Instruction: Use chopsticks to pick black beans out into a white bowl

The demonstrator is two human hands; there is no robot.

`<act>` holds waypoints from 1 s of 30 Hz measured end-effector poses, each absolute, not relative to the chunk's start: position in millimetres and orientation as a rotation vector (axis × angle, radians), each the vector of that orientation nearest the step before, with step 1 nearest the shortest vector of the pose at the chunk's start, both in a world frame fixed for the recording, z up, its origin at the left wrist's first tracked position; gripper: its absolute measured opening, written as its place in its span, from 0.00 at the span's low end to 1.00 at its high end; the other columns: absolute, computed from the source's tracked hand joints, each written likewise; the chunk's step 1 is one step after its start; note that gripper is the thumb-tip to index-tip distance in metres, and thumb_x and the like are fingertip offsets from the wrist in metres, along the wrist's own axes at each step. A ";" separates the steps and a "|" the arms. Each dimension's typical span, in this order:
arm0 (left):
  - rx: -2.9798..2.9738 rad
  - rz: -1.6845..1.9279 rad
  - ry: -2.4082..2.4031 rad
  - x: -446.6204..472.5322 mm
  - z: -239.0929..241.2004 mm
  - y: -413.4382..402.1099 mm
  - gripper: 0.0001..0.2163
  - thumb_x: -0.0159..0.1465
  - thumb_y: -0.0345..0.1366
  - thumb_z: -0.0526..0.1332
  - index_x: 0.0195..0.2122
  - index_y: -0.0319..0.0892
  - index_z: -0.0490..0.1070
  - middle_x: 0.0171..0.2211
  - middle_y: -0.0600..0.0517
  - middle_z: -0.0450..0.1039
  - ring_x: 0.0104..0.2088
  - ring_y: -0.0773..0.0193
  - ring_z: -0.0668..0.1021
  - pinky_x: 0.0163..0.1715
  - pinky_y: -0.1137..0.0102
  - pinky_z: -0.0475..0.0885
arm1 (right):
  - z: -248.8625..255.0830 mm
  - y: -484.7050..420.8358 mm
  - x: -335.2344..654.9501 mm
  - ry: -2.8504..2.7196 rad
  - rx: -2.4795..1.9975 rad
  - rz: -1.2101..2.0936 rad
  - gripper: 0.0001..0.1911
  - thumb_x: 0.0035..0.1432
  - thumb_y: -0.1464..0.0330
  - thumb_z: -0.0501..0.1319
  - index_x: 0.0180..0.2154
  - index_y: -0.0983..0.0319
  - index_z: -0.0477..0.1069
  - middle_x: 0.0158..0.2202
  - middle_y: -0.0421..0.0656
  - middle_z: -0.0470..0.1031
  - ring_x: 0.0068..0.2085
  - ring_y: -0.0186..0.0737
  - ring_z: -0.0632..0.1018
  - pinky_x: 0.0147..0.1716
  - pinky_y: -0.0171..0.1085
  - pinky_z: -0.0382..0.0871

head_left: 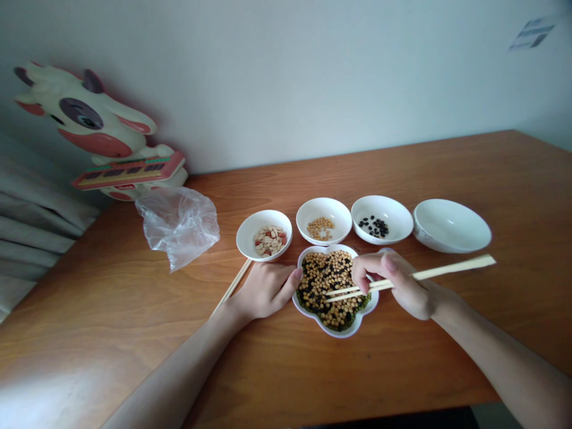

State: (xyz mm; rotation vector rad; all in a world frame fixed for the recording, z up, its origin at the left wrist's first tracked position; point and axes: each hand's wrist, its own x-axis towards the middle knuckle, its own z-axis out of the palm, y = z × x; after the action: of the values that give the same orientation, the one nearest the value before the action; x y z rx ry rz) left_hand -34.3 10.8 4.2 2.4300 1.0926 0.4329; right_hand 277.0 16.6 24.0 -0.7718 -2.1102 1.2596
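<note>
A white scalloped dish [315,314] sits in front of me, filled with yellow soybeans, black beans and, along its lower edge, small green beans. My left hand [270,289] grips the dish's left rim, its thumb over the edge and the fingertips partly hidden. Pinched in my right hand [404,286] is a pair of wooden chopsticks [451,268], whose tips touch the beans near the dish's middle. I cannot make out a bean between the tips. Behind the dish are a bowl of soybeans [324,238] and a bowl of black beans [382,238].
A bowl [263,256] of pale seeds and reddish nuts stands at left, an empty white bowl [451,226] at right. Another pair of chopsticks [232,286] lies by my left wrist. Farther left are a crumpled plastic bag [181,223] and a cow-shaped toy keyboard [107,137] against the wall.
</note>
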 end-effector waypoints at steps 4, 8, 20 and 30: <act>2.420 0.426 1.094 -34.2 5.2 10.7 0.21 0.79 0.40 0.44 0.27 0.42 0.59 0.24 0.54 0.66 0.23 0.68 0.63 0.31 0.66 0.56 | 24.8 16.3 277.2 -2.111 -0.757 1.265 0.41 0.74 0.43 0.32 0.29 0.60 0.70 0.27 0.42 0.72 0.30 0.40 0.71 0.34 0.40 0.60; 2.420 0.429 1.092 -34.3 4.9 10.6 0.21 0.79 0.40 0.44 0.27 0.42 0.59 0.24 0.54 0.66 0.23 0.68 0.63 0.31 0.67 0.57 | 25.2 16.8 278.4 -2.101 -0.758 1.276 0.40 0.74 0.43 0.33 0.29 0.60 0.69 0.28 0.42 0.72 0.31 0.41 0.71 0.35 0.40 0.60; 2.431 0.421 1.087 -33.3 7.9 10.7 0.22 0.79 0.40 0.44 0.27 0.42 0.61 0.24 0.54 0.67 0.23 0.68 0.65 0.30 0.67 0.58 | 19.4 16.0 281.4 -2.052 -0.747 1.339 0.38 0.75 0.44 0.34 0.29 0.60 0.69 0.28 0.42 0.72 0.30 0.40 0.71 0.35 0.41 0.62; 2.444 0.407 1.089 -34.7 5.8 10.5 0.22 0.79 0.40 0.43 0.27 0.42 0.61 0.25 0.53 0.69 0.24 0.67 0.65 0.31 0.67 0.58 | 33.9 19.2 288.1 -1.776 -0.698 1.225 0.39 0.75 0.45 0.36 0.27 0.59 0.72 0.26 0.43 0.71 0.30 0.44 0.72 0.35 0.43 0.64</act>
State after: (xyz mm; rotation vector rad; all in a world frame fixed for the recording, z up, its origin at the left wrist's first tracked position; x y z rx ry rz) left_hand -34.7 10.5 5.8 2.4442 1.0892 0.4070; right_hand 288.1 19.2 33.9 -0.6977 -1.7764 1.2252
